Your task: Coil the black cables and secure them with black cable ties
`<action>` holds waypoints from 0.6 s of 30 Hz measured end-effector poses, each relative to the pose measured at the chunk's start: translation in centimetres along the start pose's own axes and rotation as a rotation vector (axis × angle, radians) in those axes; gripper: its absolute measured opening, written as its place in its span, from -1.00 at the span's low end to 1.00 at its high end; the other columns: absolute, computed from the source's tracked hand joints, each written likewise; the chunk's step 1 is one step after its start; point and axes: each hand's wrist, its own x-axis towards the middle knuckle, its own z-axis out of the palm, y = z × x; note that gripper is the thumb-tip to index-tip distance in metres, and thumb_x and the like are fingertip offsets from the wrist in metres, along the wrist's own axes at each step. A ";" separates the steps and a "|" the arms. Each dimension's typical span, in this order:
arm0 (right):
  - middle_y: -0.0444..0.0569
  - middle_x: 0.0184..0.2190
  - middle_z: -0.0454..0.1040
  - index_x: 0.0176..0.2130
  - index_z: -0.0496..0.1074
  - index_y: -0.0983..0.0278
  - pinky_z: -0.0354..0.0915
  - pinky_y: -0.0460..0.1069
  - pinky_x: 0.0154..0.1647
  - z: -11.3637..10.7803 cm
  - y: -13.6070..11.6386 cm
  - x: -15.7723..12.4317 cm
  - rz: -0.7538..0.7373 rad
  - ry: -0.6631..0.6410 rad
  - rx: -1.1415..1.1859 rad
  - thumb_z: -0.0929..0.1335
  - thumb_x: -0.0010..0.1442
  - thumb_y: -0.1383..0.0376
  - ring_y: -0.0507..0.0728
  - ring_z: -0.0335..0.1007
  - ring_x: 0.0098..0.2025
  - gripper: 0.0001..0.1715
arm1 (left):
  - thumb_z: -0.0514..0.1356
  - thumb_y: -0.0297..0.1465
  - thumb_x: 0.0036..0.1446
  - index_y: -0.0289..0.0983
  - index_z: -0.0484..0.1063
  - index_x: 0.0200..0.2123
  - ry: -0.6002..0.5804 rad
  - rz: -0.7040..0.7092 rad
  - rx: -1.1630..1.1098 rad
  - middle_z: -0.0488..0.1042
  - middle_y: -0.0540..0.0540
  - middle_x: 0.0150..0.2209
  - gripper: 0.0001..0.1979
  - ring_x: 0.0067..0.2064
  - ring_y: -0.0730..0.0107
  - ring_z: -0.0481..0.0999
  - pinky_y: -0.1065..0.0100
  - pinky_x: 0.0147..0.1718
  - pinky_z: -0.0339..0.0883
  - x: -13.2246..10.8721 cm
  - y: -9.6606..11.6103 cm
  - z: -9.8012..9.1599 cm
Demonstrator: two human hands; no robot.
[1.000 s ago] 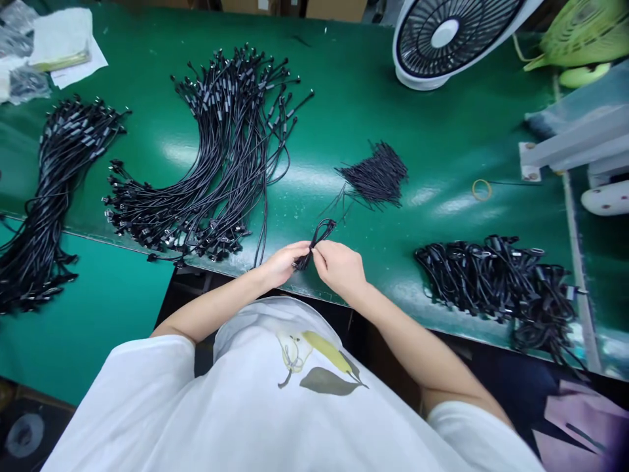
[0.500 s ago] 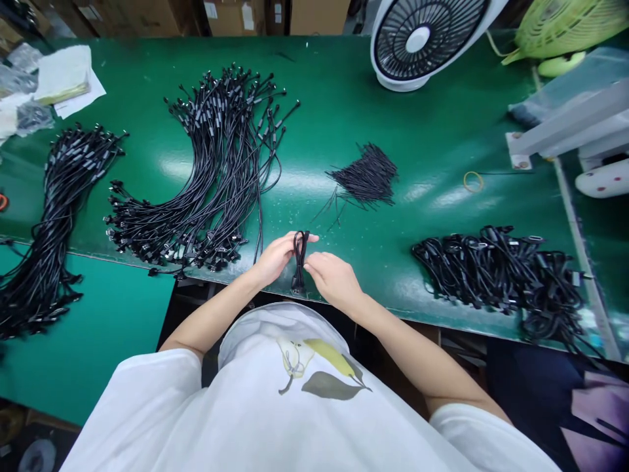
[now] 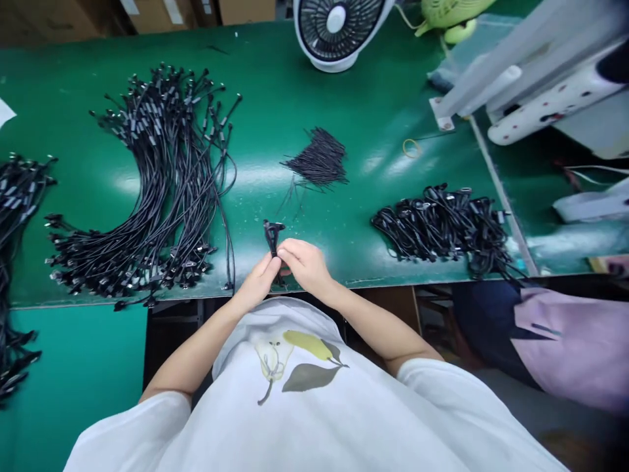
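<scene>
Close to the table's front edge, a black cable (image 3: 272, 237) is folded into a small bundle, its connector end pointing away from me. My left hand (image 3: 259, 280) is closed on the bundle from the left, thumb against its middle. From the right, my right hand (image 3: 305, 267) pinches the same spot, and the two thumbs nearly meet. The fingers hide the middle of the bundle, so whether a tie is around it cannot be made out. Beyond the hands lies a pile of thin black twist ties (image 3: 319, 157), a few of them strewn toward me.
Loose straight cables (image 3: 170, 177) spread widely on the left, with another bunch (image 3: 14, 196) at the far left. Folded cable bundles (image 3: 442, 226) are heaped on the right. A white fan (image 3: 337, 33) stands at the back. Beside the table at right, another person's pink garment (image 3: 574, 341) shows.
The cable bundle has been turned, with a connector end now at the far side. Both hands have closed in around its middle. The whole view has shifted to the right.
</scene>
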 end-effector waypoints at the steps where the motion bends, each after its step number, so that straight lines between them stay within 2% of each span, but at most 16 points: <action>1: -0.04 -0.39 0.46 -0.35 0.39 0.28 0.15 -0.06 -0.26 0.0 -0.3 0.0 0.014 -0.001 -0.068 0.12 0.40 0.27 0.06 0.32 -0.32 -0.61 | 0.03 -0.01 0.26 -0.19 0.28 0.22 0.000 -0.004 0.004 0.33 -0.16 0.24 -0.42 0.32 0.12 0.20 0.08 0.32 -0.02 -0.1 0.1 0.3; 3: 0.00 -0.35 0.48 -0.30 0.42 0.29 0.14 -0.03 -0.27 0.0 -1.0 -0.2 0.038 -0.017 -0.266 0.12 0.39 0.29 0.10 0.32 -0.26 -0.62 | -0.03 0.02 0.28 -0.13 0.15 0.31 0.008 -0.007 -0.061 0.19 -0.11 0.34 -0.37 0.40 0.18 0.05 0.14 0.36 -0.12 -0.3 0.1 0.8; 6: 0.07 -0.21 0.50 -0.07 0.44 0.32 0.15 0.00 -0.27 0.0 -2.2 -0.6 0.043 -0.059 -0.473 0.12 0.39 0.27 0.15 0.32 -0.18 -0.62 | -0.16 0.11 0.26 0.00 -0.16 0.39 0.016 0.005 -0.149 -0.03 -0.07 0.43 -0.29 0.42 0.26 -0.03 0.15 0.35 -0.08 -0.1 -0.3 1.4; 9: 0.16 -0.07 0.48 0.23 0.22 0.44 0.22 0.02 -0.22 0.5 -3.0 -1.4 0.044 -0.067 -0.453 0.08 0.41 0.18 0.19 0.34 -0.11 -0.44 | -0.22 0.18 0.20 0.03 -0.28 0.40 0.018 0.106 -0.049 -0.13 -0.10 0.45 -0.21 0.42 0.25 -0.01 0.15 0.34 -0.07 0.5 -0.7 1.3; 11: 0.21 -0.08 0.46 0.31 0.08 0.50 0.26 0.04 -0.22 0.9 -2.9 -1.8 0.071 -0.062 -0.406 0.06 0.42 0.16 0.21 0.35 -0.10 -0.36 | -0.20 0.21 0.16 0.01 -0.26 0.40 -0.034 0.157 0.002 -0.14 -0.14 0.45 -0.16 0.42 0.21 -0.01 0.14 0.34 -0.06 0.9 -0.6 1.0; 13: 0.21 -0.14 0.45 0.31 0.08 0.48 0.27 0.05 -0.25 1.2 -2.1 -2.1 0.095 -0.047 -0.395 0.05 0.42 0.19 0.22 0.35 -0.13 -0.38 | -0.11 0.20 0.15 -0.01 -0.19 0.40 -0.102 0.143 0.014 -0.07 -0.18 0.43 -0.16 0.40 0.17 0.05 0.12 0.31 0.01 1.4 -0.2 0.6; 14: 0.20 -0.18 0.45 0.31 0.10 0.45 0.26 0.05 -0.28 1.2 -1.5 -2.3 0.102 -0.033 -0.410 0.05 0.42 0.21 0.22 0.34 -0.15 -0.40 | -0.06 0.17 0.17 -0.04 -0.10 0.39 -0.099 0.120 0.009 0.01 -0.20 0.41 -0.19 0.38 0.15 0.11 0.13 0.29 0.07 1.7 0.1 0.4; 15: 0.18 -0.21 0.44 0.31 0.11 0.42 0.26 0.05 -0.30 1.3 -0.8 -2.4 0.105 -0.013 -0.437 0.05 0.42 0.24 0.22 0.32 -0.17 -0.42 | 0.00 0.13 0.18 -0.07 0.02 0.36 -0.057 0.095 0.000 0.12 -0.22 0.37 -0.23 0.34 0.15 0.19 0.15 0.24 0.15 2.1 0.4 0.1; 18: 0.12 -0.26 0.41 0.32 0.13 0.32 0.22 0.03 -0.35 0.9 1.2 -3.1 0.094 0.026 -0.532 0.07 0.41 0.29 0.18 0.28 -0.19 -0.45 | 0.13 0.01 0.19 -0.18 0.34 0.17 0.206 0.082 -0.033 0.41 -0.22 0.14 -0.42 0.06 0.26 0.48 0.30 -0.01 0.39 3.0 1.3 -0.6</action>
